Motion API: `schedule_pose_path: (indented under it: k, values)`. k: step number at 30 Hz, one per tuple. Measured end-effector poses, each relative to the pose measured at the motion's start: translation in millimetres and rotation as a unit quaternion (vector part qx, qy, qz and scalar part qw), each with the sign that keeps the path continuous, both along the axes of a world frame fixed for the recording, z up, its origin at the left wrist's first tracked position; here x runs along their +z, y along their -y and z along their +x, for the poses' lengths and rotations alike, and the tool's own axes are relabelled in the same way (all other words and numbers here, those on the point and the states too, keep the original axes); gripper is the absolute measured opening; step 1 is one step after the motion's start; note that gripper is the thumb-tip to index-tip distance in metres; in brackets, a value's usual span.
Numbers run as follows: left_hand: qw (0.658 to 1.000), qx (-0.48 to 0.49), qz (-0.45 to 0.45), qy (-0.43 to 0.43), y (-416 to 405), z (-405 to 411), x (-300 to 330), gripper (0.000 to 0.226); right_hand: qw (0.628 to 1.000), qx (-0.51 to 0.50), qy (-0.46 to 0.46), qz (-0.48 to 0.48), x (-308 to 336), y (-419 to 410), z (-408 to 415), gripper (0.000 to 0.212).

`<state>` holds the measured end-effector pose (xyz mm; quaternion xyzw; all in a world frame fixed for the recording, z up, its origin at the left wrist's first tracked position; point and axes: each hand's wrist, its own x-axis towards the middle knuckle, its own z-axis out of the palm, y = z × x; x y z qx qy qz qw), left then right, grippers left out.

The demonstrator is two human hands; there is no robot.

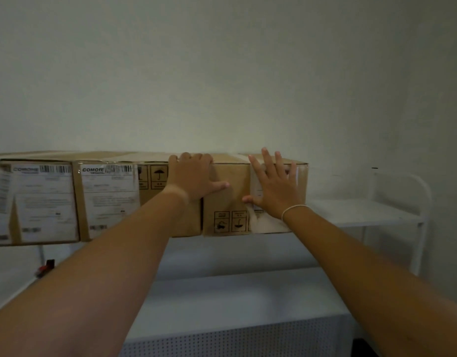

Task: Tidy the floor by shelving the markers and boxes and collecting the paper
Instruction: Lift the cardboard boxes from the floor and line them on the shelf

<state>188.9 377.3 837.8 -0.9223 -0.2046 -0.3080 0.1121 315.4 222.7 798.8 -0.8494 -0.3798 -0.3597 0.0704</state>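
Head view: three cardboard boxes in a row on the top tier of a white metal shelf (371,212), against a pale wall.

Left hand (194,176): palm flat on the front face of the rightmost box (230,199), fingers together and hooked over its top front edge, thumb out toward 3 o'clock. Nothing is clasped; it is a press, not a grip.

Right hand (273,186): fully spread, palm flat on the same face over a white label, fingertips reaching the top edge toward 12 o'clock. It holds nothing.

Judgement: two flat palms on the front face suit pushing the box back toward the wall and squaring it with its neighbours. The hooked left fingers probably steady the top against tipping.

Position: the rightmost box touches the middle box (145,199) at 9 o'clock. The leftmost box (42,202) is beyond that, partly cut by the frame edge. Bare shelf remains at 3 o'clock.

Containers: all three boxes are closed, with tape visible along the tops, so contents cannot be told. Shipping labels and handling symbols face forward.

Below, at 6 o'clock, is a perforated white panel (235,338). A small red-and-black object (46,269) at 8 o'clock is too blurred to identify. No markers, paper or floor are in frame.
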Motion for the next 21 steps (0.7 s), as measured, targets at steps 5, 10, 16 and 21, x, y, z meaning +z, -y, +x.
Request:
schedule_pose_path:
  k: [5,10,16,21]
  values:
    - [1.000,0.025,0.015,-0.009,2,3,-3,0.075,0.999,-0.014,-0.040,0.014,-2,-6,-5,0.096]
    - [0.999,0.019,0.041,0.019,22,3,-11,0.071,0.999,0.004,-0.048,0.018,-10,13,-10,0.089]
    - [0.985,-0.132,-0.010,0.113,85,19,-39,0.067,0.993,0.034,-0.100,0.046,-59,105,-6,0.079]
    - [0.970,-0.203,-0.114,0.066,168,52,-81,0.068,0.978,-0.047,-0.186,0.076,-106,216,7,0.078]
